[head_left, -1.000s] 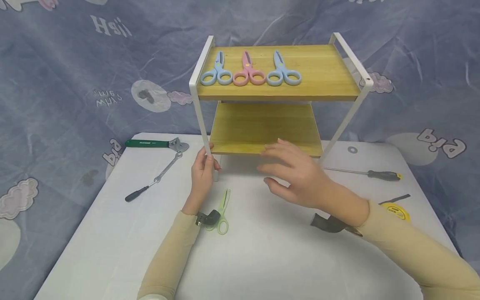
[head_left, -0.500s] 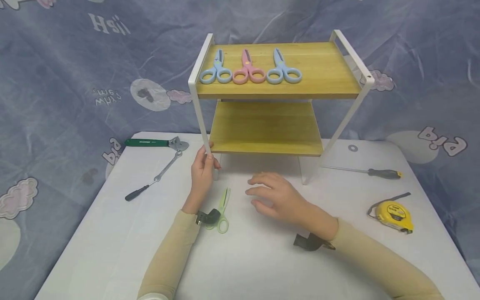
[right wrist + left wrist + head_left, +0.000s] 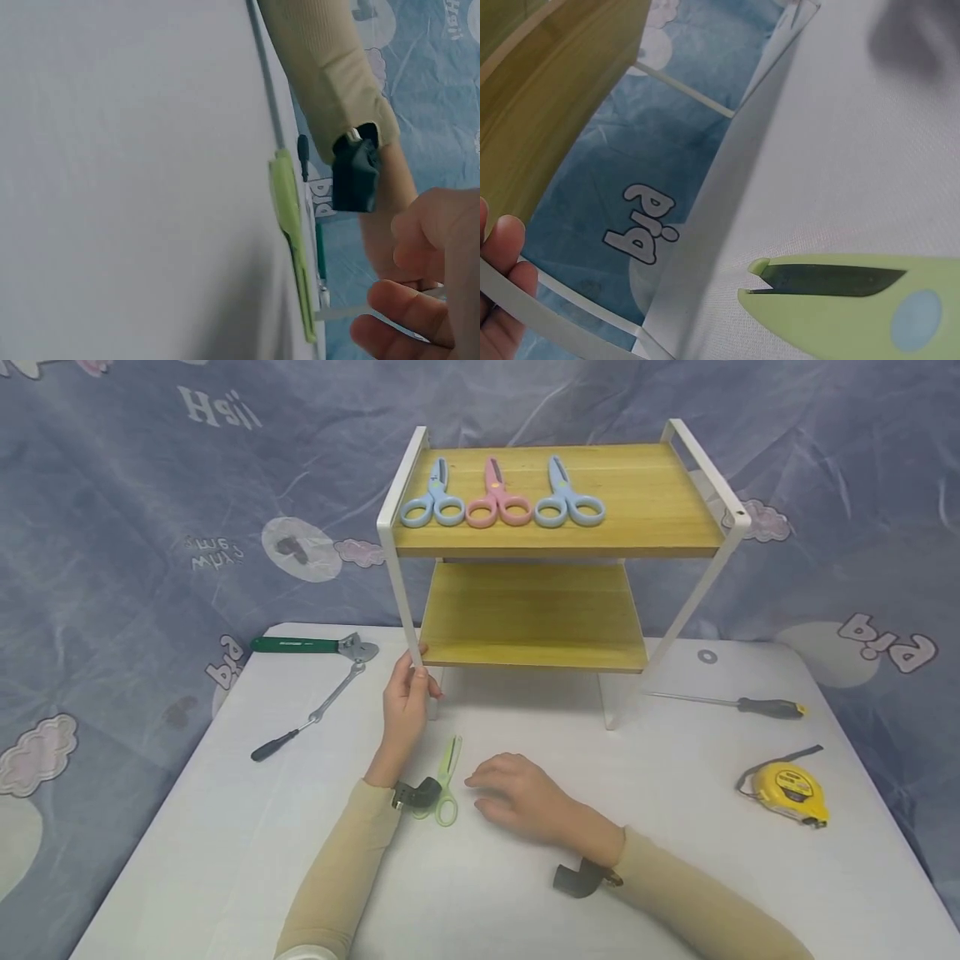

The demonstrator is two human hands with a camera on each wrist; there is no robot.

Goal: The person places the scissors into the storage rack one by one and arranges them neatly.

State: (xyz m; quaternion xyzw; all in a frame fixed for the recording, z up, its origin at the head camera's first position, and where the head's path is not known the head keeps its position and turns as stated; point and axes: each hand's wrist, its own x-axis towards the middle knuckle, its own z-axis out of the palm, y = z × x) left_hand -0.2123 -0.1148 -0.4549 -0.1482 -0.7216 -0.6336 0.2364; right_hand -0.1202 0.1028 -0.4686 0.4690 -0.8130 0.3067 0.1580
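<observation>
Partly hidden behind the left wrist, the green scissors (image 3: 447, 781) lie mid-counter toward its near edge, the right hand (image 3: 517, 797) hovering just beside them with relaxed fingers, while the left hand (image 3: 407, 697) pinches the shelf rack's white front leg (image 3: 401, 602).

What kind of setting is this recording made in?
Likely a staged tabletop recording setup, not a real workshop: a white table against a cartoon-print fabric backdrop, with a small two-tier shelf and neatly spaced hand tools like the tape measure.
</observation>
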